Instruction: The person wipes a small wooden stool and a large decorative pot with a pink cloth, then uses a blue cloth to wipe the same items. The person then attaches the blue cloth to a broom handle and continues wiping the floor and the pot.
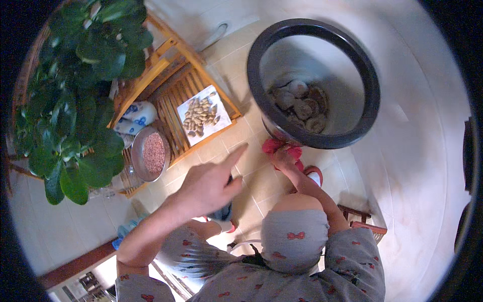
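My left hand (211, 183) reaches over the tiled floor, index finger extended and thumb apart. A dark thing shows partly behind it; whether the hand touches it is unclear, but no held object is plain. Beside the lower wall of a large round vessel (320, 143) with a thick dark rim, my right hand (283, 159) grips a bunched red cloth (272, 146). Pale, rounded things (302, 107) lie at the bottom of the vessel. Further left, unshelled peanuts (200, 113) rest on a white sheet (224, 115), and a metal bowl (136, 166) holds reddish shelled peanuts (154, 151).
A slatted wooden shelf (177, 90) stands at the left, carrying the sheet, the bowl and a blue-and-white ceramic piece (139, 115). Broad-leaved green plants (83, 113) overhang its left side. A small dark-red wooden piece of furniture (368, 226) is at the lower right, near the pale wall.
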{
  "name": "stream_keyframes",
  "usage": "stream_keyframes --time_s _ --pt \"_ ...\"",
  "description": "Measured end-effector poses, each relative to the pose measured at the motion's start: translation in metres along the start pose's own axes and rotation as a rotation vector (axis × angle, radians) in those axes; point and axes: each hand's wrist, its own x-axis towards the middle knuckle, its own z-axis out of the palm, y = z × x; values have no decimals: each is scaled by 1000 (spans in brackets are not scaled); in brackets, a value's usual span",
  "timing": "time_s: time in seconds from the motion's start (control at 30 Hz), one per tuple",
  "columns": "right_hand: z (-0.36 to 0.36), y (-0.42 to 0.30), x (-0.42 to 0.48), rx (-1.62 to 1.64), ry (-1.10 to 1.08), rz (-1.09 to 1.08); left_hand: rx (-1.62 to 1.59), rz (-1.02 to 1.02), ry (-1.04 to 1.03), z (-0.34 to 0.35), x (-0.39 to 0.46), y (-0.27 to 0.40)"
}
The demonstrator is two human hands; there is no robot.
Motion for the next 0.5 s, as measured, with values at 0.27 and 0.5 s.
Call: stream_keyframes --time_s 0.27,0.5 --pt "-12 -50 15 257 723 -450 76 30 -171 6 -23 1" --pt "-25 -69 105 149 884 -356 110 69 -188 1 -26 -11"
